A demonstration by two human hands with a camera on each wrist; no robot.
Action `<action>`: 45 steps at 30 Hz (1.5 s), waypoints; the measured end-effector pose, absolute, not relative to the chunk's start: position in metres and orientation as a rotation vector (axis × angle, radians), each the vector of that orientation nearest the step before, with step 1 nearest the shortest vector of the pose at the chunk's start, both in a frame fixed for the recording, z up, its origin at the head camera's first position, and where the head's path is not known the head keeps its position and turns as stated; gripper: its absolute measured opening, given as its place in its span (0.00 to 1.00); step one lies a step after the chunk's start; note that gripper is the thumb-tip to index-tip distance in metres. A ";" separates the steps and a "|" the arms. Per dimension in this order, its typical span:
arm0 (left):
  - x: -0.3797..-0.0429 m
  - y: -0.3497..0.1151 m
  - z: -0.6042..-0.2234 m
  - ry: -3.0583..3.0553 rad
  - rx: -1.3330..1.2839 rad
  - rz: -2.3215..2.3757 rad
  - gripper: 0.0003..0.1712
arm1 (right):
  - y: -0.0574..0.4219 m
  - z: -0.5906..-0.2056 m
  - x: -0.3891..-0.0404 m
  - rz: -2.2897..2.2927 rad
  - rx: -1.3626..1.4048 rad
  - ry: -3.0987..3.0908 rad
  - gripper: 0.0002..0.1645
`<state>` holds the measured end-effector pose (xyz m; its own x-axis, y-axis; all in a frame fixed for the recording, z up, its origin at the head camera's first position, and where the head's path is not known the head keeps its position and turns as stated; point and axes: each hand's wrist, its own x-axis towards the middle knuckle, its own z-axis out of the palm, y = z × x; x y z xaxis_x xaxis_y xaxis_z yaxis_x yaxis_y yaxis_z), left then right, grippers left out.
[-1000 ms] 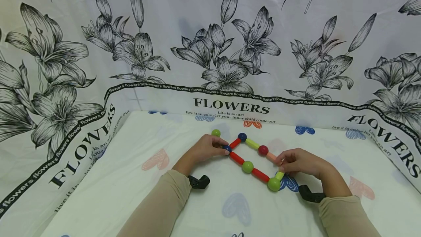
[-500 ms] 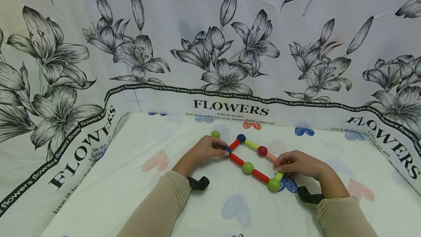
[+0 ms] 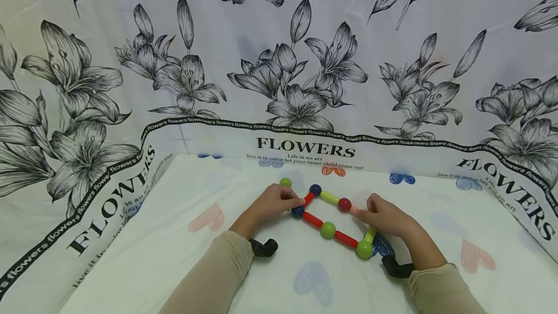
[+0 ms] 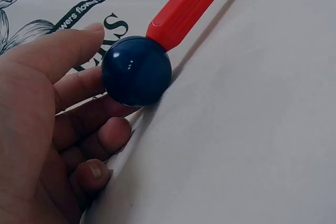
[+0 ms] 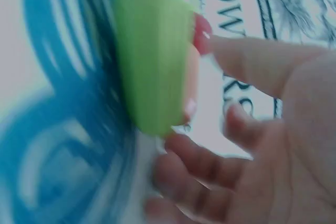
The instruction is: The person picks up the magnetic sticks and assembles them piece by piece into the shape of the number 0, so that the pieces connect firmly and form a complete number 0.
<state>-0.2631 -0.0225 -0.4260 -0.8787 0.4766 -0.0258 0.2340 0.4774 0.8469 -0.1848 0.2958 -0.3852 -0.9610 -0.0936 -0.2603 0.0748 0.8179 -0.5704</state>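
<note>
Balls and rods of a magnetic-looking building set lie in a four-sided outline. Beside its left corner is my left hand (image 3: 271,202); its fingers pass behind a blue ball (image 4: 136,72), and the thumb stands off it. From there a red rod (image 4: 186,11) leads to a green ball (image 3: 328,229). My right hand (image 3: 387,215) is at the right side, its thumb extended by the salmon rod (image 3: 355,211), other fingers loosely bent. A yellow-green rod (image 5: 155,56) has its bare end close to the salmon rod. Blur hides whether the right thumb touches anything.
A separate-looking green ball (image 3: 285,182) sits behind my left hand. At the outline's back are another blue ball (image 3: 315,190) and a dark red ball (image 3: 344,204). A flower-print curtain (image 3: 205,62) rises behind the heart-print cloth (image 3: 196,275).
My right hand has shifted slightly left, raising its index finger away from the yellow-green rod. My left fingers have drawn up off the blue ball's front. The head view has tilted upward.
</note>
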 end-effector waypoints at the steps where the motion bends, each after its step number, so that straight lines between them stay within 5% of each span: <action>1: -0.263 -0.022 -0.427 2.485 0.607 1.344 0.13 | 0.293 -0.387 -0.185 -0.861 0.008 2.760 0.31; 5: -0.258 -0.019 -0.426 2.640 0.622 1.235 0.13 | 0.281 -0.391 -0.188 -0.798 -0.004 2.866 0.45; 10: -0.249 -0.014 -0.412 3.049 0.753 0.941 0.12 | 0.270 -0.393 -0.188 -0.628 -0.116 2.981 0.52; 18: -0.245 -0.021 -0.387 3.259 0.725 0.501 0.45 | 0.277 -0.393 -0.185 -0.407 -0.024 3.079 0.57; 22: -0.246 -0.027 -0.384 3.189 0.602 0.478 0.51 | 0.281 -0.393 -0.185 -0.405 -0.009 3.076 0.57; 33: -0.254 -0.025 -0.404 2.953 0.658 0.530 0.40 | 0.281 -0.392 -0.190 -0.484 -0.097 2.995 0.56; 45: -0.257 -0.021 -0.405 2.964 0.729 0.548 0.22 | 0.281 -0.384 -0.189 -0.613 -0.106 2.813 0.28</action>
